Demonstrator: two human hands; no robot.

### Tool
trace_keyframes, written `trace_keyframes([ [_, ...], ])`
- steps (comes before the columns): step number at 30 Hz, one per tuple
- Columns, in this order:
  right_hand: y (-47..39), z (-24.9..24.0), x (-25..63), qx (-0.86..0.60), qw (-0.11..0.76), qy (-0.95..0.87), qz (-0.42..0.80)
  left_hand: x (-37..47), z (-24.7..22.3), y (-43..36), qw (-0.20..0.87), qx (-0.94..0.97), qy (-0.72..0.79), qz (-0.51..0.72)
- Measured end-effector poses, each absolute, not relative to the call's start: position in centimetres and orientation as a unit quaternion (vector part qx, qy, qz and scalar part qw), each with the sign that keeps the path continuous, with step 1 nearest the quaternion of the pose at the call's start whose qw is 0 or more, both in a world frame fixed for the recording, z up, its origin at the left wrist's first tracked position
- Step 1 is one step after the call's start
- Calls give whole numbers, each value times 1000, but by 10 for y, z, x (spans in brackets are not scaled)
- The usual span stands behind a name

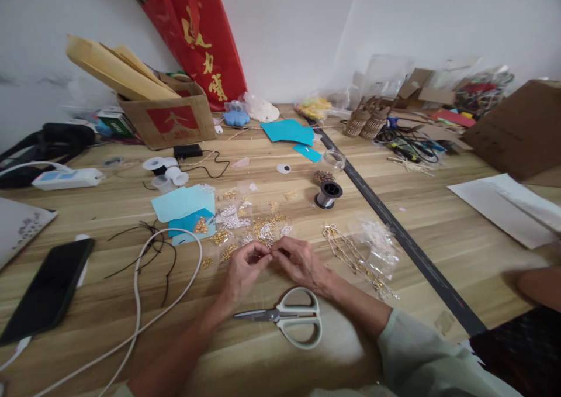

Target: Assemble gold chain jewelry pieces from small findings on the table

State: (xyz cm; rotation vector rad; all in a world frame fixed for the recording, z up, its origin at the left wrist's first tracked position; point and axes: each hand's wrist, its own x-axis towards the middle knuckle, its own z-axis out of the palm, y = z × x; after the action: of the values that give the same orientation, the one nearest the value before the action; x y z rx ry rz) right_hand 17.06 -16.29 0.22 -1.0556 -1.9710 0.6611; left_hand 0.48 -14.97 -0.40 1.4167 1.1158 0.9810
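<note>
My left hand (248, 266) and my right hand (298, 261) meet at the fingertips above the wooden table. Both are closed in a pinch, and whatever lies between the fingers is too small to make out. Just beyond them spread gold and silver beads (266, 231), some loose and some in small clear bags. Below the hands lies a pair of scissors (287, 316) with pale handles, blades pointing left. To the right of my right hand are gold chains (350, 256) beside a clear plastic bag (379, 248). A spool of wire (328, 194) stands farther back.
A white cable (139, 292) loops at the left near a phone (46, 289). Blue cards (186, 204) lie behind it. Cardboard boxes (175, 116) and a red bag (205, 46) stand at the back. Another person's arm (539, 286) shows at the right edge.
</note>
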Motion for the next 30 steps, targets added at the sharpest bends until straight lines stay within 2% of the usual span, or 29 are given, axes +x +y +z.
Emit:
trace_keyframes([
  [10, -163, 3, 172, -416, 371, -792, 250, 4, -3, -152, 430, 648, 452, 437],
  [17, -162, 4, 173, -417, 332, -807, 253, 0, 0, -153, 166, 798, 376, 440],
  [20, -162, 6, 173, -420, 324, -805, 268, -2, -1, -153, 103, 829, 344, 430],
  [24, -161, 6, 173, -413, 319, -805, 282, -4, -4, -152, 73, 855, 300, 416],
  [30, -161, 4, 175, -401, 319, -816, 269, -6, -7, -150, 92, 860, 281, 416],
])
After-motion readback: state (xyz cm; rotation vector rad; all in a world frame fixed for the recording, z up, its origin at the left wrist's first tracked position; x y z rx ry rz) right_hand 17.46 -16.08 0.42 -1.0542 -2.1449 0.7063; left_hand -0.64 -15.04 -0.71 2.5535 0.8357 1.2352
